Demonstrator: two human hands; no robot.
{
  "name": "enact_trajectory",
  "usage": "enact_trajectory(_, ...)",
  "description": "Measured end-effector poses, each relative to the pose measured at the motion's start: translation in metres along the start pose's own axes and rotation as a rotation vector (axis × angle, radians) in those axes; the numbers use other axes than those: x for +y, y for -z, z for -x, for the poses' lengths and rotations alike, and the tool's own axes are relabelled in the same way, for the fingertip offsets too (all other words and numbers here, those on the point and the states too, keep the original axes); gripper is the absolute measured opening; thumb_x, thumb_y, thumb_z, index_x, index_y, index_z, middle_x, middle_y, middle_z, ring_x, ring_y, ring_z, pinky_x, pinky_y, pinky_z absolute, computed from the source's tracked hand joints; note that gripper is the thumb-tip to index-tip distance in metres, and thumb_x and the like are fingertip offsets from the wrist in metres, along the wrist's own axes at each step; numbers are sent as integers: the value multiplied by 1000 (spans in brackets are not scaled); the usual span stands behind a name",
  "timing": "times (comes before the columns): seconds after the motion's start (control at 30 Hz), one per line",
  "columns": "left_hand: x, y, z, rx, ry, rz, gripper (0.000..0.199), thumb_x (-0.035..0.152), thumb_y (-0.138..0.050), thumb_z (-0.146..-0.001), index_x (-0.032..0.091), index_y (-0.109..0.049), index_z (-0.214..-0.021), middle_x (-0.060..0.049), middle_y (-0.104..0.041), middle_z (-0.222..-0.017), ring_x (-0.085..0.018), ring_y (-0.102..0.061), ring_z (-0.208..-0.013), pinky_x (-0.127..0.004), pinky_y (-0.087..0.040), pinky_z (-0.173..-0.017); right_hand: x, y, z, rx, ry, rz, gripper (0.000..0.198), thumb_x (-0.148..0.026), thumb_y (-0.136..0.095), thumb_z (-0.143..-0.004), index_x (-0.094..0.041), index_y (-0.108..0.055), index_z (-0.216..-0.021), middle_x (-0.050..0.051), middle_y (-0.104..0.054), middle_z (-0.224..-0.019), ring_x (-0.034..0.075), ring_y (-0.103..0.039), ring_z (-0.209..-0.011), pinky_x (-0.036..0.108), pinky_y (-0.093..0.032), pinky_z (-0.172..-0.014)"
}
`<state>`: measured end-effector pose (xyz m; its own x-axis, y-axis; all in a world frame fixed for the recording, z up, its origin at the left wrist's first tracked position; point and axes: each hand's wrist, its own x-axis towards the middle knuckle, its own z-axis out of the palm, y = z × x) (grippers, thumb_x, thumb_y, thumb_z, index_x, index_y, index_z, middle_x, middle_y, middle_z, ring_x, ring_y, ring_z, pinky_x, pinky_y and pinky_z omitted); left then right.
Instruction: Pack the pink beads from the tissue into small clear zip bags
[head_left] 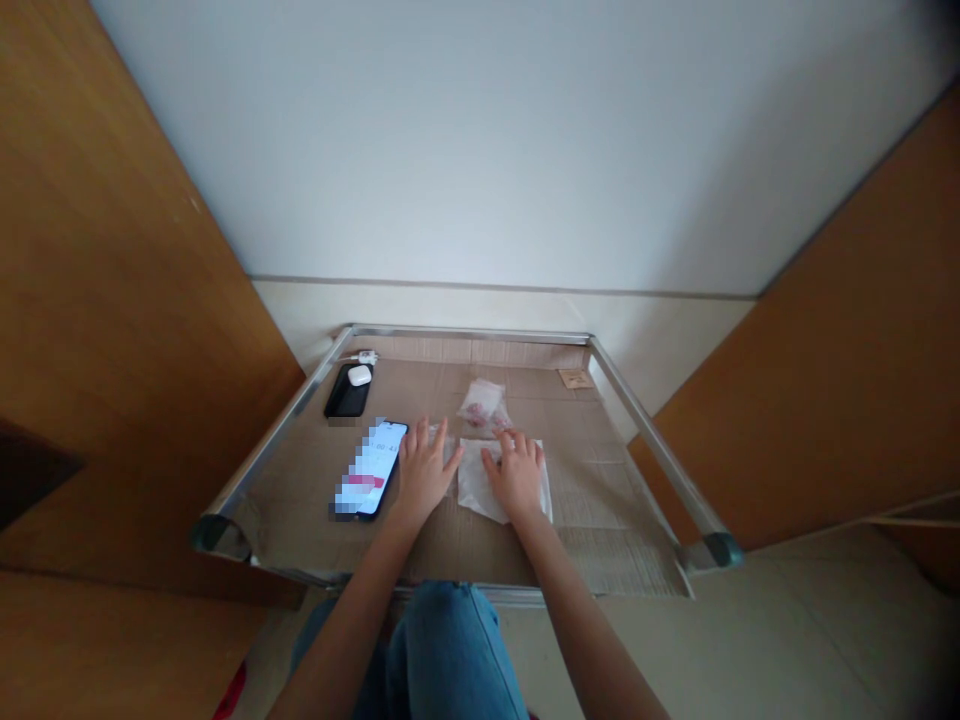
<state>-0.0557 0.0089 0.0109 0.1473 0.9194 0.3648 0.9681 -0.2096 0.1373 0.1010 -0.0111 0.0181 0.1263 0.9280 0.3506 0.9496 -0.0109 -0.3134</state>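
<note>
Both hands, left hand and right hand, flat (fingers spread) on a white sheet

Both bare forearms extend forward and converge slightly toward the hands. Left hand: palm down, fingers straight and slightly spread, laid flat. Right hand: palm down, fingers extended forward and close together, laid flat, just beside the left hand. Neither hand grips anything. Wrists are straight.

White thin paper sheet; clear plastic bag with pink-red pieces; black rectangular phone with bright pink-and-white screen; white rounded earbud case on black flat case; brown cardboard tabletop.
</note>
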Motion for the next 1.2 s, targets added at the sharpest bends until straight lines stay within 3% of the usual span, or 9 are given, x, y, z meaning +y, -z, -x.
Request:
enact_trajectory(0.13,1,-10,-6,-63,-10,5,51,47,-37,-87,16,-48,-125,-17,-51,-122,-31,-43,-115,-45,-34,-94,3,9,-36,-28,-126,-25,33,-42,-40,-88,-22,-63,-101,10,-64,-102,24,-54,-98,34,-33,-82)
enact_trajectory(0.23,-2,-13,-6,-81,-57,41,47,46,-37,-87,16,-51,-121,-14,-54,-114,-28,-46,-107,-41,-36,-89,3,8,-63,-188,-247,-21,42,-49,-38,-87,-20,-68,-87,10,-68,-84,23,-61,-85,35,-34,-81)
enact_trajectory(0.37,-6,-11,-7,-81,-95,94,42,43,-37,-88,18,-52,-118,-11,-55,-106,-24,-47,-100,-38,-38,-86,0,-4,-82,-268,-310,-9,44,-55,-46,-81,-17,-69,-85,13,-69,-84,25,-63,-85,36,-35,-81)
enact_trajectory(0.53,-7,-9,-7,-65,-105,98,43,43,-35,-89,17,-51,-120,-12,-56,-113,-27,-47,-108,-43,-35,-93,1,-11,-82,-210,-301,-110,27,-41,-53,-79,-19,-69,-82,9,-70,-83,23,-63,-84,34,-37,-79)
enact_trajectory(0.67,-1,7,-5,26,-78,177,51,46,-38,-87,18,-43,-129,-13,-46,-132,-31,-35,-126,-52,-24,-103,6,6,-65,-48,-214,-374,30,-42,-48,-81,-18,-66,-78,6,-68,-76,19,-62,-71,29,-40,-70)
enact_trajectory(0.77,8,25,-2,87,-49,405,47,43,-37,-89,19,-41,-129,-11,-45,-133,-26,-35,-127,-47,-24,-106,13,26,-40,37,-86,-636,32,-44,-45,-83,-17,-62,-81,6,-67,-80,18,-60,-76,27,-41,-70)
enact_trajectory(0.87,21,33,4,32,95,797,44,43,-37,-89,18,-45,-124,-11,-52,-127,-21,-48,-118,-39,-37,-99,20,42,-10,-7,23,-803,26,-42,-49,-82,-19,-59,-83,6,-64,-92,18,-57,-87,28,-41,-77)
enact_trajectory(1.03,38,27,26,-226,443,1353,50,50,-45,-82,18,-47,-121,-12,-58,-118,-19,-62,-95,-27,-51,-72,25,49,26,-244,-18,-1139,23,-41,-47,-83,-20,-48,-75,1,-57,-76,15,-54,-72,25,-42,-67)
enact_trajectory(1.2,38,30,44,-288,583,1553,51,51,-63,-68,14,-59,-104,-10,-66,-92,-13,-63,-66,-22,-48,-57,28,42,39,-287,-74,-1191,23,-41,-46,-83,-20,-46,-73,1,-56,-74,16,-54,-72,26,-43,-68)
